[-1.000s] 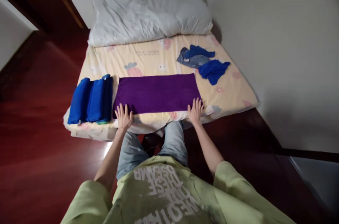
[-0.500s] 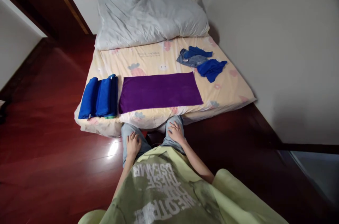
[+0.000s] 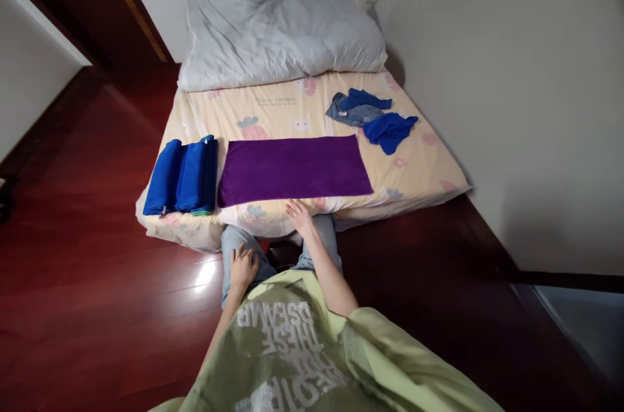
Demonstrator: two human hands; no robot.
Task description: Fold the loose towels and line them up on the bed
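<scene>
Right fingers (image 3: pixel 293 207): loosely apart, stretched forward, holding nothing. The tips lie on the mattress (image 3: pixel 424 171) edge just short of the near hem of the towel (image 3: pixel 292 168); whether they touch the towel cannot be told.
Right hand (image 3: pixel 301 218): palm down, opposite the middle of the towel's near side.
Left hand (image 3: pixel 242 267): laid flat on the jeans (image 3: pixel 233 244), fingers a little spread and empty, well short of the towel, toward its left end.
Towel: purple, spread flat as a long rectangle across the mattress's foot end, with a long side toward the person.
Mattress: low on the floor, with a pale yellow printed sheet showing on every side of the towel.
Blue stack (image 3: pixel 182 177): folded blue towels with a green edge at the bottom, just left of the towel with a narrow strip of sheet between.
Blue cloths (image 3: pixel 389 128): loose and crumpled, with a grey piece beside them, beyond the towel's far right corner.
Duvet (image 3: pixel 283 28): white and bunched, well beyond the towel's far side.
Floor (image 3: pixel 97 256): glossy dark red wood, left of the towel and nearer than it.
Wall (image 3: pixel 511 74): white, right of the towel, past the mattress.
Change: half a second ago both hands lay on the thighs. Since then the right has come forward to the mattress edge and the left has stayed. A second ago both hands were on the towel's near corners. The towel, stack and cloths lie as before.
</scene>
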